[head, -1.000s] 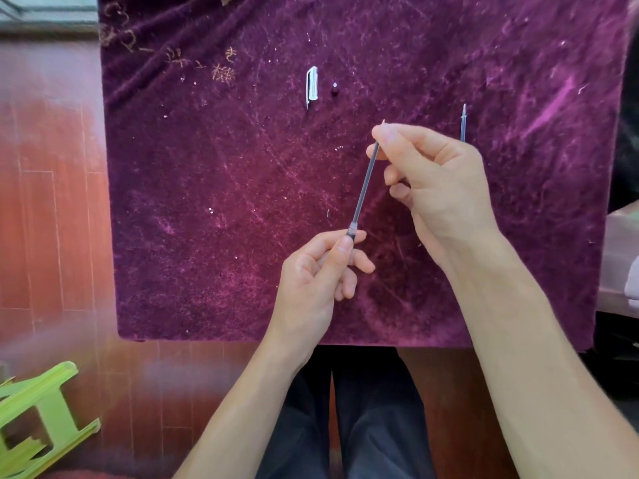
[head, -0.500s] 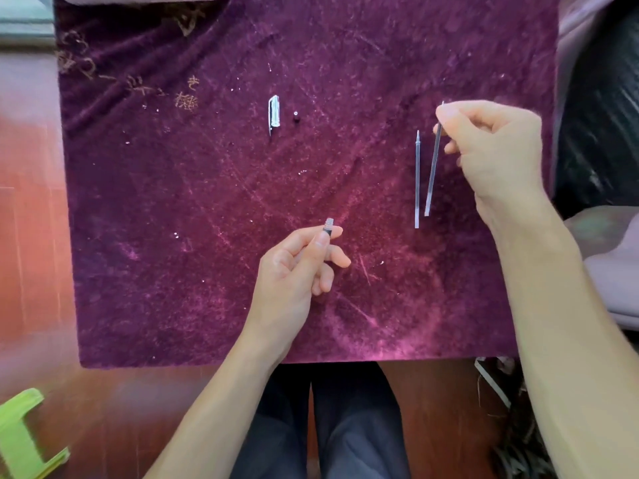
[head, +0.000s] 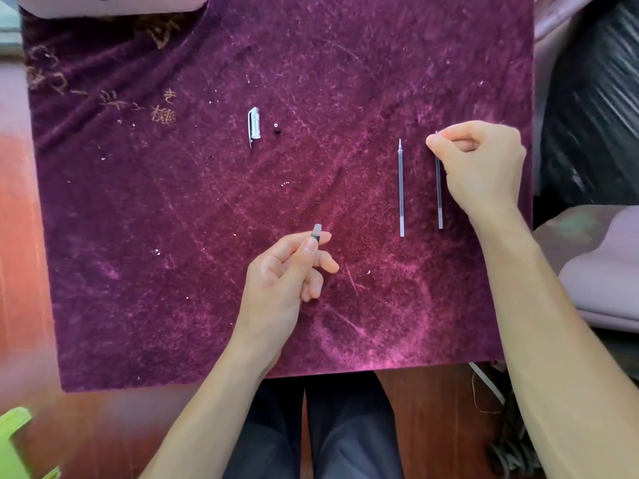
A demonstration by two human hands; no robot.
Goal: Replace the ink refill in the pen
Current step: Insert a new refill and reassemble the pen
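Note:
My left hand [head: 288,271] holds the pen barrel [head: 316,233] upright over the purple velvet cloth [head: 173,236]; only its threaded silver end shows above my fingers. My right hand [head: 480,164] pinches the tip end of a dark ink refill [head: 439,198], which lies along the cloth at the right. Just left of it, a clear ink refill [head: 401,191] lies parallel, pointed tip away from me. The silver pen cap [head: 253,127] and a small dark pen piece [head: 276,128] rest near the cloth's upper middle.
The cloth covers a small table; wooden floor [head: 20,236] shows at the left. A green plastic object [head: 17,444] sits at the lower left. A pale cushion [head: 594,264] and a black wrapped object [head: 594,108] stand at the right. My knees [head: 328,426] are below the cloth's front edge.
My right hand pulled the dark refill out of the barrel, carried it right and lowered it onto the cloth beside the clear refill. My left hand kept hold of the barrel.

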